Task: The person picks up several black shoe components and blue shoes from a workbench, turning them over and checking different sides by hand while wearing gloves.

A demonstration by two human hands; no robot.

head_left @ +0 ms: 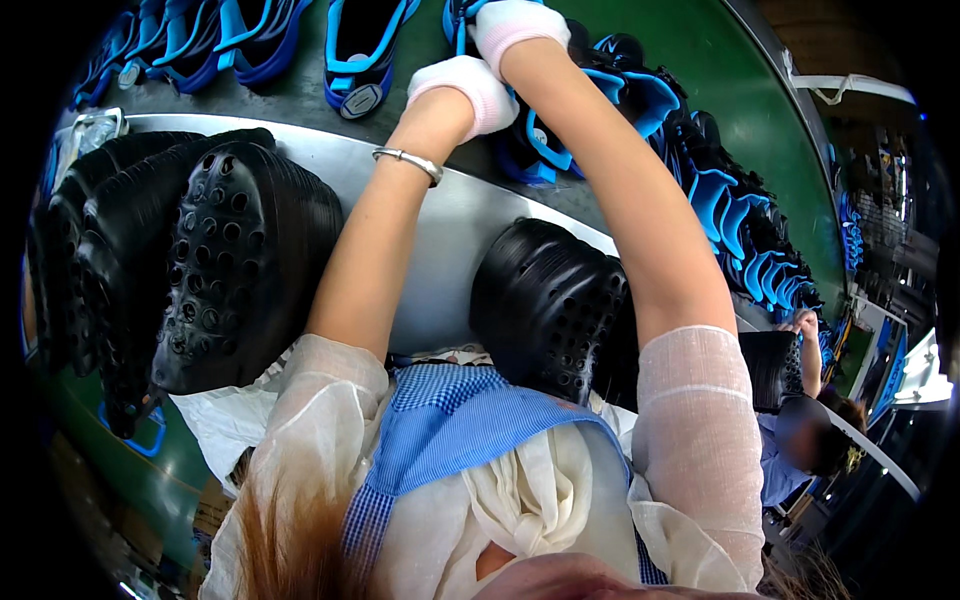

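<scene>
Both my hands wear white gloves and reach forward to the top of the view, close together. My right hand (pixel 519 31) lies against a blue-and-black shoe (pixel 459 22) with light blue edging, partly cut off by the frame; its fingers are hidden. Just below and to its left, my left hand (pixel 462 92) looks curled, its fingertips out of sight behind my right wrist. What it holds, if anything, does not show. Another blue-and-black shoe (pixel 541 150) sits partly behind my right forearm.
Stacks of black moulded pieces with round holes (pixel 235 250) stand at left, and another stack (pixel 545 300) between my arms. More shoes (pixel 360 50) line the far side; a row (pixel 740 220) runs down the right along a green surface (pixel 740 110). A co-worker's hand (pixel 803 325) shows at far right.
</scene>
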